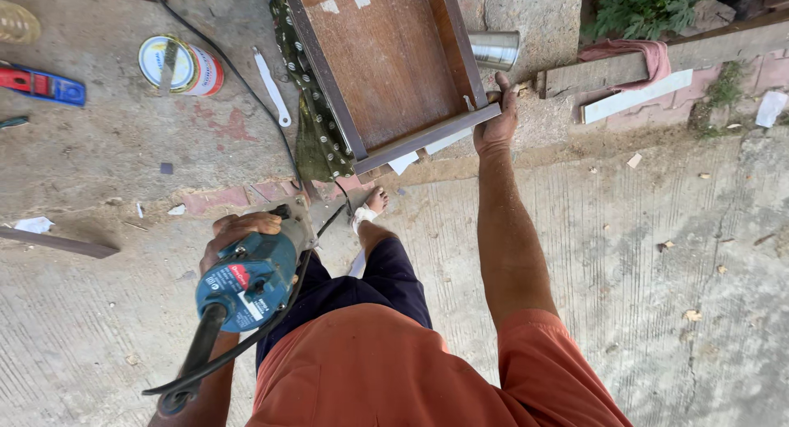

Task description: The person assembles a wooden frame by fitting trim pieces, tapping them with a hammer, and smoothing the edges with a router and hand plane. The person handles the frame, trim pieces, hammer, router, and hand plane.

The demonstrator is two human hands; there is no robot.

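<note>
Nearby, tin (181, 64) and metal cup (494, 49) flank the wooden drawer (386, 65) gripped by the right hand (496, 123).

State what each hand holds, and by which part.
Left hand grips the blue power tool around its body. Right hand holds the wooden drawer at its near corner.
</note>
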